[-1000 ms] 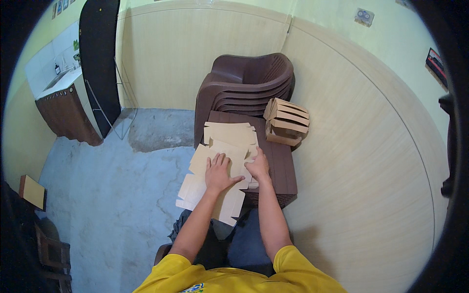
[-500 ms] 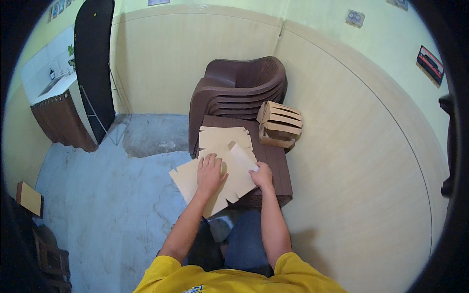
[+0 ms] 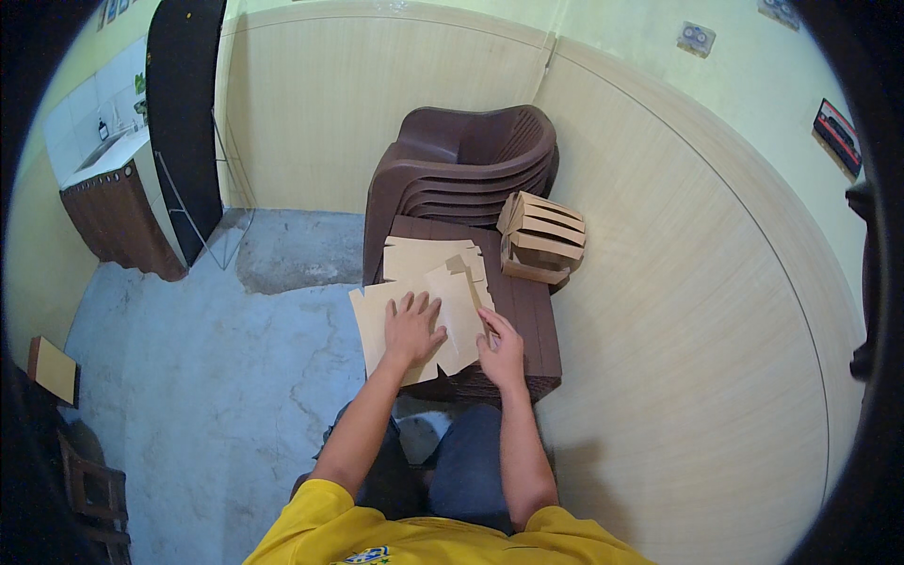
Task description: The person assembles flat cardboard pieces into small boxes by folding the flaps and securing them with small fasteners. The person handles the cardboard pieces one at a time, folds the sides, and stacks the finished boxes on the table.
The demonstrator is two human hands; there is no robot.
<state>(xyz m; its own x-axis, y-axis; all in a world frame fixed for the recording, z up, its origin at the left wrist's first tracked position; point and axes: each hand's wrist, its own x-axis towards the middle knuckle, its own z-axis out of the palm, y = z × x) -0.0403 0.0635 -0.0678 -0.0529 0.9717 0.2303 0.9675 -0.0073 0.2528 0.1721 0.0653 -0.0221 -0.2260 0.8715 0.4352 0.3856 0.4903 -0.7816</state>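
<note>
A light-brown cardboard sheet (image 3: 375, 318) with notched edges lies across the front of a brown slatted plastic surface (image 3: 520, 306). My left hand (image 3: 411, 330) rests flat on it, fingers spread. At the sheet's right edge is my right hand (image 3: 502, 350), its fingers stretched out along the edge with the thumb apart. A flap (image 3: 460, 301) on that side is bent over toward the middle. Under the sheet, more notched cardboard (image 3: 412, 254) shows at the far end; how many layers there are, I cannot tell.
A stack of brown plastic chairs (image 3: 471, 160) stands behind the work surface. To its right sits a folded cardboard box (image 3: 544, 240) with slatted strips, close to the wood-panelled wall (image 3: 678, 282). Far left are a tall black board (image 3: 184, 122) and a curtained sink counter (image 3: 118, 217).
The top sheet has turned and now lies squarer to me, its left corner higher. My right hand has loosened from the pale flap, which is folded further inward. My left hand stays flat.
</note>
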